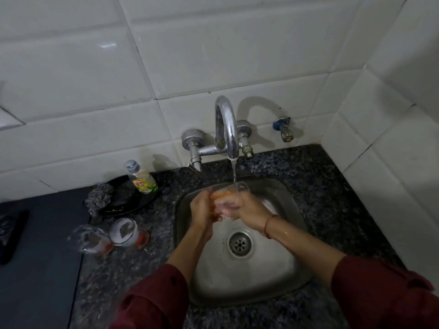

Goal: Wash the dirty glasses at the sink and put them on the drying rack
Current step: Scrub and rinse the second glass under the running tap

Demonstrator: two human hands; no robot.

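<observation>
Head view, granite counter [316, 186], steel sink [280, 276], white tiles [213, 55]

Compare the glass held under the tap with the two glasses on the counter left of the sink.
The clear glass in both hands sits tilted over the steel sink with the running water falling onto it; the two clear glasses on the speckled counter stand untouched, away from the stream. The left hand and right hand wrap the first; nothing grips the pair. All three show orange-red residue.

Soap bottle [142, 178] beside steel scrubber [97, 198] on counter [320, 186].
</observation>
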